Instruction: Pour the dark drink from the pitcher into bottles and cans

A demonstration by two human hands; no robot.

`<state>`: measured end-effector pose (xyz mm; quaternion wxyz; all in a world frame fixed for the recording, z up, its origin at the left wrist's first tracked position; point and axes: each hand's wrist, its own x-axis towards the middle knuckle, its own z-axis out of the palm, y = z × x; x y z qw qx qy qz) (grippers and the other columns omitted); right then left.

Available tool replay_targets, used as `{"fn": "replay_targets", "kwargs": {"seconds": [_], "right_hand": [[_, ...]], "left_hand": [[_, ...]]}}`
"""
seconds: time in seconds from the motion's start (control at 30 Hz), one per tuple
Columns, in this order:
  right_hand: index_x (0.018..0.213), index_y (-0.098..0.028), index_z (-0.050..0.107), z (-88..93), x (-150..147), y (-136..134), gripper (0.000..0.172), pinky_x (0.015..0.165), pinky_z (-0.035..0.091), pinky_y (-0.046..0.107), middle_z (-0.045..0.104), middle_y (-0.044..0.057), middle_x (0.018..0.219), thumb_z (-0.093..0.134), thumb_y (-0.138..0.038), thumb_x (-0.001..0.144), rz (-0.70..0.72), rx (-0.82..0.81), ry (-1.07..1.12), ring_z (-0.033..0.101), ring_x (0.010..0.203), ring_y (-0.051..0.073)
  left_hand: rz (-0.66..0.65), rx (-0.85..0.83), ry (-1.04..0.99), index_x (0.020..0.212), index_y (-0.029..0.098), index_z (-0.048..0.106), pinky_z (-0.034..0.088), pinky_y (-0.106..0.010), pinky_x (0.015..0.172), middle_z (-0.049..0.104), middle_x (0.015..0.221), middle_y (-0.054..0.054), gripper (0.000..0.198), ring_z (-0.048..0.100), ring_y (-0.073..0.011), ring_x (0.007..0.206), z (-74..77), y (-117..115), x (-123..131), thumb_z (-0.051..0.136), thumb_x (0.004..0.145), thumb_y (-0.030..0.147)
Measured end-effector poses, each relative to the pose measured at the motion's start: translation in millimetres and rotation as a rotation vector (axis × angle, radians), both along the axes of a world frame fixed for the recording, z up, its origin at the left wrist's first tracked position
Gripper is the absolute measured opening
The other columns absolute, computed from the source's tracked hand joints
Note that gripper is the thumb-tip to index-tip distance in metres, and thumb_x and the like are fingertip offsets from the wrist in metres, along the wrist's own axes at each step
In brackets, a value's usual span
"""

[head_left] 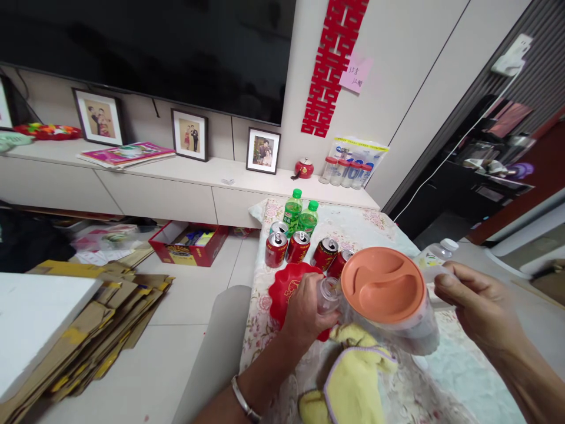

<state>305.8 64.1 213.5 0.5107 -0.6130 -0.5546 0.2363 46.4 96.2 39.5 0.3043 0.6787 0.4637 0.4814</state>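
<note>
My left hand [308,311] is closed around a small clear glass [329,293], held against the side of a clear pitcher with an orange lid [383,287]. My right hand [474,303] grips the pitcher's far side, fingers curled at its handle, next to a clear bottle with a white cap [435,254]. A yellow cloth with purple trim [353,377] lies under the pitcher on the floral tablecloth [265,318]. A red plate [289,288] sits just beyond my left hand.
Several red cans [300,246] and two green bottles [300,215] stand at the table's far end. Flattened cardboard [97,318] is piled on the floor at left, a red box [188,242] sits under a white cabinet [176,188] with framed photos.
</note>
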Motion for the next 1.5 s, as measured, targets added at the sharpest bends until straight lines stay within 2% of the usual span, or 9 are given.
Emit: {"fn": "replay_targets", "kwargs": {"seconds": [0.37, 0.6, 0.83, 1.03, 1.3, 1.5], "right_hand": [[0.054, -0.020, 0.063, -2.9, 4, 1, 0.059, 0.051, 0.028, 0.026, 0.046, -0.002, 0.054, 0.091, -0.070, 0.064, 0.011, -0.029, 0.029, 0.038, 0.054, 0.011], [0.057, -0.020, 0.065, -5.1, 9, 1, 0.055, 0.053, 0.030, 0.027, 0.048, -0.002, 0.058, 0.090, -0.068, 0.068, 0.021, -0.039, 0.028, 0.040, 0.057, 0.012], [0.055, -0.019, 0.064, -2.8, 6, 1, 0.058, 0.051, 0.029, 0.026, 0.048, -0.002, 0.056, 0.091, -0.070, 0.064, 0.021, -0.049, 0.044, 0.040, 0.055, 0.011], [0.056, -0.019, 0.064, -4.7, 9, 1, 0.057, 0.052, 0.029, 0.026, 0.049, -0.002, 0.056, 0.091, -0.068, 0.067, 0.030, -0.062, 0.048, 0.040, 0.055, 0.011], [0.055, -0.020, 0.065, -1.1, 5, 1, 0.057, 0.050, 0.029, 0.026, 0.049, -0.001, 0.055, 0.091, -0.070, 0.064, 0.019, -0.054, 0.034, 0.040, 0.054, 0.012], [0.056, -0.020, 0.066, -0.8, 4, 1, 0.057, 0.051, 0.030, 0.026, 0.049, -0.001, 0.056, 0.091, -0.070, 0.064, 0.019, -0.054, 0.039, 0.040, 0.054, 0.012]], "left_hand": [[-0.004, 0.008, 0.002, 0.126, 0.016, 0.055, 0.062, -0.056, 0.100, 0.071, 0.122, -0.018, 0.070, 0.073, -0.0384, 0.116, 0.8, 0, 0, 0.079, 0.060, 0.017], [0.001, 0.015, 0.001, 0.126, 0.019, 0.056, 0.062, -0.052, 0.101, 0.071, 0.122, -0.014, 0.069, 0.073, -0.0352, 0.116, 1.8, -1, -1, 0.078, 0.061, 0.014], [-0.001, 0.020, -0.001, 0.126, 0.017, 0.056, 0.063, -0.054, 0.099, 0.071, 0.121, -0.015, 0.070, 0.074, -0.0363, 0.114, 2.2, -1, -1, 0.079, 0.060, 0.012], [-0.002, 0.006, -0.021, 0.126, 0.019, 0.057, 0.062, -0.053, 0.101, 0.071, 0.122, -0.013, 0.071, 0.073, -0.0360, 0.116, 0.8, -1, -2, 0.084, 0.060, 0.015], [-0.010, 0.000, -0.038, 0.126, 0.022, 0.056, 0.062, -0.052, 0.101, 0.071, 0.123, -0.012, 0.071, 0.073, -0.0352, 0.118, 0.0, -1, -2, 0.083, 0.061, 0.015], [-0.005, 0.005, -0.025, 0.125, 0.020, 0.057, 0.062, -0.052, 0.100, 0.071, 0.122, -0.013, 0.070, 0.073, -0.0355, 0.116, -0.2, 0, -2, 0.081, 0.060, 0.015]]}}
